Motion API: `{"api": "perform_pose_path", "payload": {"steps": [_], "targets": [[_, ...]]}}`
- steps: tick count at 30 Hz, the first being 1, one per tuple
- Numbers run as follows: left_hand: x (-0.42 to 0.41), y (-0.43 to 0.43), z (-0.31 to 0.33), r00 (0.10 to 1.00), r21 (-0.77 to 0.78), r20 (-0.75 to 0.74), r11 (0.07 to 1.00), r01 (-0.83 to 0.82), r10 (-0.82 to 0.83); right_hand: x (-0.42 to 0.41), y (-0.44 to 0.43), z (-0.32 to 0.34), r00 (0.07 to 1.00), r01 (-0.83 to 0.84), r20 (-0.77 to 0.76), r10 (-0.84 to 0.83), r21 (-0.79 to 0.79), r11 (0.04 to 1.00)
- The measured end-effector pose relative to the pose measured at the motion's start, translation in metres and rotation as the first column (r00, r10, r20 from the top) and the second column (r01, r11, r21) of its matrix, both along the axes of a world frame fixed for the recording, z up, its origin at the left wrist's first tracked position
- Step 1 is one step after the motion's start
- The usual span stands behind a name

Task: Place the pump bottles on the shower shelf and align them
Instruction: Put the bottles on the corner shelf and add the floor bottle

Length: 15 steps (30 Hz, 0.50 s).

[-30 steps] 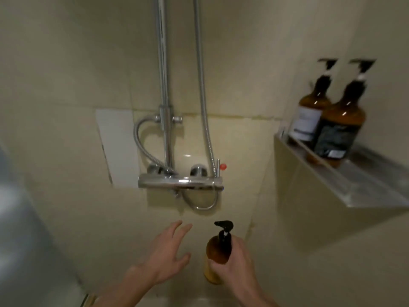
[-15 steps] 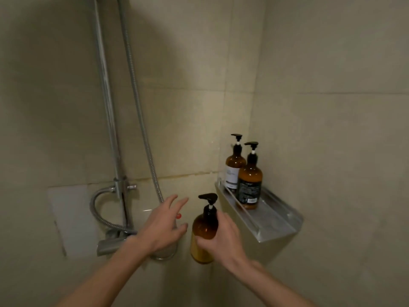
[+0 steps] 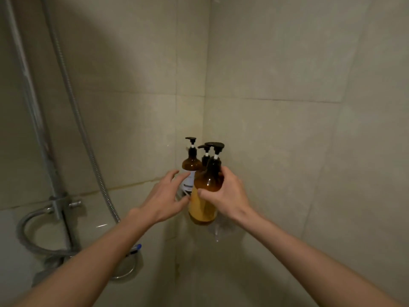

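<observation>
My right hand [image 3: 229,193] grips an amber pump bottle [image 3: 204,196] with yellow liquid and a black pump, held upright in front of the corner shelf. Behind it stand two more amber pump bottles: one with a white label [image 3: 191,165] nearest the corner, and a second [image 3: 205,152] of which only the pump top shows. My left hand [image 3: 167,196] is open, fingers spread, just left of the held bottle and in front of the labelled one. The clear shelf [image 3: 218,232] is almost wholly hidden by bottle and hands.
Beige tiled walls meet in a corner behind the bottles. A chrome shower riser [image 3: 33,103] and a flexible hose [image 3: 75,111] run down the left wall to the mixer valve [image 3: 124,262] below my left forearm.
Both hands rose and moved right toward the shelf. The held bottle went from below the shelf's left end up to in front of the two standing bottles. The camera swung right.
</observation>
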<state>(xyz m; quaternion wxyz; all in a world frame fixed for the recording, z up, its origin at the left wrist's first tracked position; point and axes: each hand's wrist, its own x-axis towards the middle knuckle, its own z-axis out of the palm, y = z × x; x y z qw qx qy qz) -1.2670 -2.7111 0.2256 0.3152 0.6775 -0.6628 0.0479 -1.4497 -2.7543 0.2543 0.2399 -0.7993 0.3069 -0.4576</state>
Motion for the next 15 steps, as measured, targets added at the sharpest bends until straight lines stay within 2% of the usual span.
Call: {"api": "perform_pose_path", "payload": {"steps": [8, 15], "targets": [[-0.024, -0.047, -0.01, 0.999, -0.021, -0.047, 1.0, 0.009, -0.01, -0.026, -0.051, 0.002, 0.995, 0.071, -0.07, -0.071, 0.006, 0.997], [-0.029, -0.067, -0.024, 0.989, -0.009, -0.145, 1.0, 0.008, -0.01, -0.028, -0.077, -0.012, 0.99, 0.041, -0.137, -0.031, 0.073, 0.996]]}}
